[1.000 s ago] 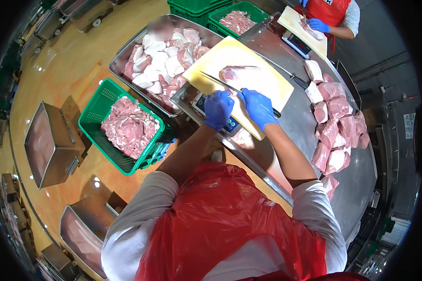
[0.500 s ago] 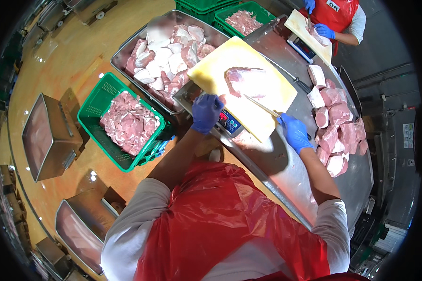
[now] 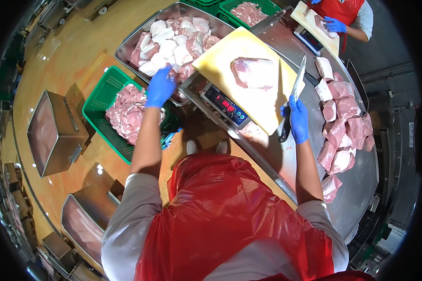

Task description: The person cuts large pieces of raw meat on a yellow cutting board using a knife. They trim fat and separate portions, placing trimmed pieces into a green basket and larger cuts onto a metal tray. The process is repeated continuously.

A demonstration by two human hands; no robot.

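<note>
- steel table (image 3: 349, 206) runs along the right, with yellow-orange floor (image 3: 56, 79) to the left.
- meat (image 3: 253, 75) lies on the board (image 3: 220, 54), in front of me, with neither hand on it.
- my right hand (image 3: 298, 121) is closed around the knife (image 3: 298, 79), its blade pointing far, over the board's right side, apart from the meat.
- my left hand (image 3: 161, 89) is by the near edge of the tub (image 3: 132, 44), fingers partly curled; i can't tell if they hold anything.
- scale (image 3: 225, 105) sits at the board's near left edge.
- green crate (image 3: 101, 100) of scraps stands near left, a pile of cuts (image 3: 346, 107) right.
</note>
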